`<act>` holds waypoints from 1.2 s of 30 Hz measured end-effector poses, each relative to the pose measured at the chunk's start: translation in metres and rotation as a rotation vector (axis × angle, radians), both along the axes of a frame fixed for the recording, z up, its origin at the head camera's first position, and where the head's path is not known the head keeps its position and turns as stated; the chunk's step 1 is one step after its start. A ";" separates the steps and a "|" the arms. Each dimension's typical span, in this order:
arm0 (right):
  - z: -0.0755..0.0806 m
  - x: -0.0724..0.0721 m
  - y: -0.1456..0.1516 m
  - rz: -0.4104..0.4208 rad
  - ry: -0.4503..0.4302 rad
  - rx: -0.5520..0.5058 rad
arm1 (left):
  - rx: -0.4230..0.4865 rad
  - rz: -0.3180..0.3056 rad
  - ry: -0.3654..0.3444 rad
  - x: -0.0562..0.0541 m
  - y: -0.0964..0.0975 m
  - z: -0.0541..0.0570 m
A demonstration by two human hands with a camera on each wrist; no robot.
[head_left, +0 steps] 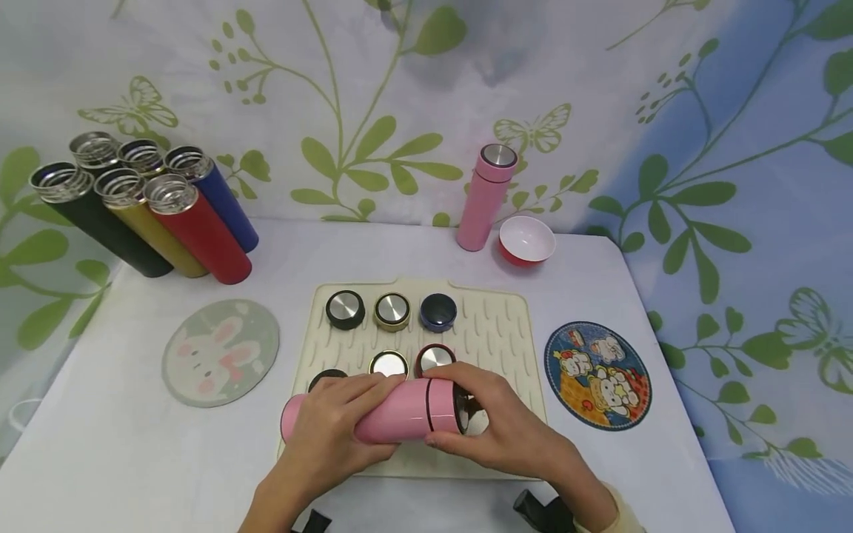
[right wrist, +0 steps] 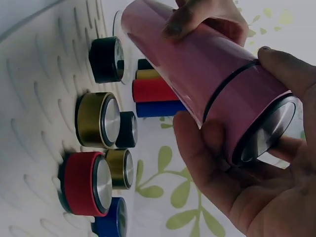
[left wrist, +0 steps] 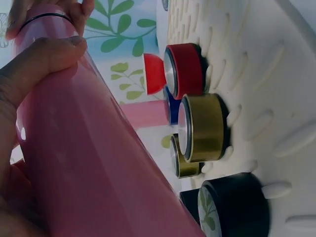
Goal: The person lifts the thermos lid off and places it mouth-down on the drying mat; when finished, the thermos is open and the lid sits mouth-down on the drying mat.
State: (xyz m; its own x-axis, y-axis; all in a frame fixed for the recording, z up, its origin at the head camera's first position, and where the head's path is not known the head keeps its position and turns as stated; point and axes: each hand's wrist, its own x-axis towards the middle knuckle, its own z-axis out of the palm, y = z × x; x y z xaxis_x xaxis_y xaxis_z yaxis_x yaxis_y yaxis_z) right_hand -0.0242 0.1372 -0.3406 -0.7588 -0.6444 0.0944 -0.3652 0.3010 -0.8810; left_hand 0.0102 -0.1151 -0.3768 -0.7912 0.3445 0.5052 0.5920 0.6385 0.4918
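A pink thermos bottle [head_left: 393, 411] lies sideways above the cream drying mat [head_left: 493, 326], its lid [head_left: 443, 406] toward the right. My left hand [head_left: 340, 418] grips the body of the bottle, thumb along its near side. The fingers and thumb of my right hand [right wrist: 247, 163] curl round the pink lid, which has a black rim and a steel top. A dark line marks the seam between lid and body. Behind the bottle, several loose lids stand on the mat, among them a red-rimmed lid [head_left: 436, 358], a gold lid [head_left: 392, 311] and a blue lid [head_left: 437, 312].
Several lidless bottles, including a red bottle [head_left: 206, 233], stand at the back left. A second pink bottle [head_left: 486, 200] with its lid on stands at the back beside a red bowl [head_left: 526, 240]. Round coasters lie either side: a rabbit coaster [head_left: 220, 352] and a cartoon coaster [head_left: 597, 375].
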 end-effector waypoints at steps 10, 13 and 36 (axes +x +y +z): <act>0.005 -0.005 -0.003 0.127 0.281 -0.042 | 0.075 0.015 -0.180 0.004 -0.006 -0.003; 0.004 -0.005 -0.003 0.056 0.193 -0.007 | 0.090 0.037 -0.183 0.005 -0.004 -0.005; -0.001 -0.006 0.007 -0.085 0.066 -0.121 | -0.002 0.065 -0.012 -0.008 0.015 0.000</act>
